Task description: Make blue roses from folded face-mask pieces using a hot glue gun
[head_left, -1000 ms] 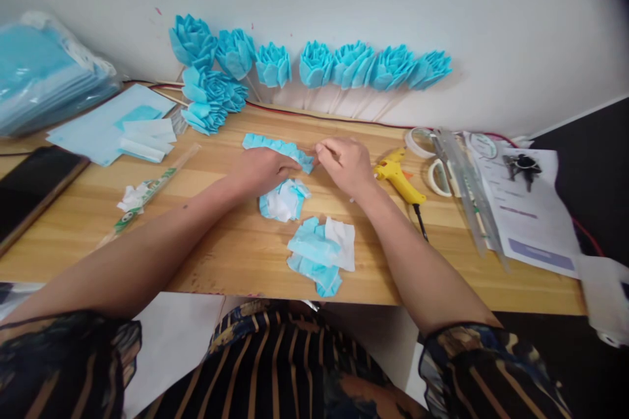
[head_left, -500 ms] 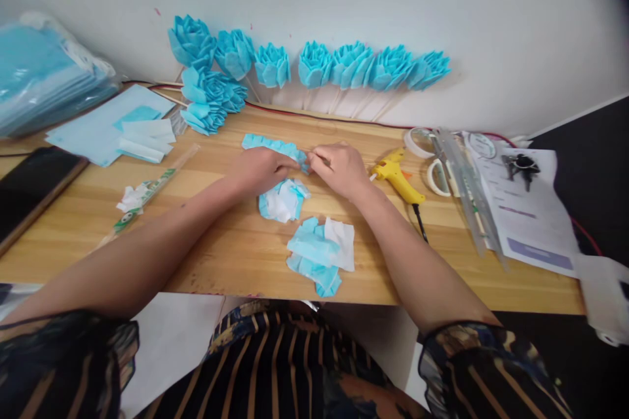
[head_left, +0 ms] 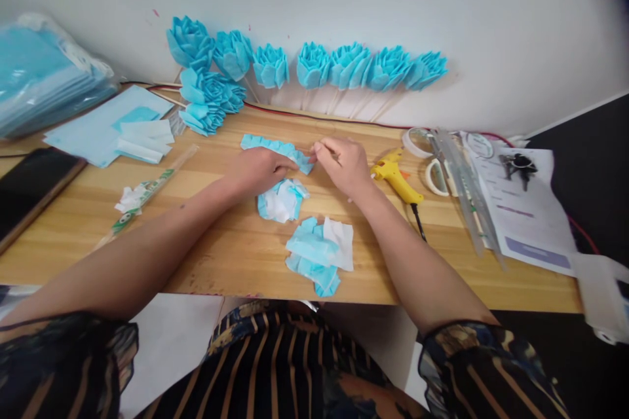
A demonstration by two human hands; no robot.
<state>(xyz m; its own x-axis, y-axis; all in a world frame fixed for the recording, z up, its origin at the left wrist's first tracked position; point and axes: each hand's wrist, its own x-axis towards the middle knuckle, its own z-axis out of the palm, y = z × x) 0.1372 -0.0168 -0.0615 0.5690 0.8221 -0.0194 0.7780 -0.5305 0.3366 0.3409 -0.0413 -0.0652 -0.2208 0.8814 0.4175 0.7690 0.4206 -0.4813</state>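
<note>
A row of light blue crepe-like petals (head_left: 265, 143) lies on the wooden table, its right end bending toward me between my hands. My left hand (head_left: 260, 170) rests over the front of this row, thumb and fingers pressed together at the bent end. Just right of that end is my right hand (head_left: 344, 160), curled with its fingertips pinched; whatever is in the pinch is too small to make out. Below my left hand sits a pile of blue and white petals (head_left: 284, 200). Nearer the table edge is a second pile of blue and white pieces (head_left: 319, 252).
Finished blue flowers on sticks (head_left: 314, 65) lean against the wall. A yellow glue gun (head_left: 398, 177) lies right of my hand, near tape rolls (head_left: 436, 177) and a paper with keys (head_left: 518, 167). On the left are blue sheets (head_left: 105, 121), a phone (head_left: 37, 186) and a plastic wrapper (head_left: 147, 193).
My right hand has drawn slightly away from the left, and its fingers have lifted. More of the row's bent blue end now shows between my hands. My left hand has stayed nearly still.
</note>
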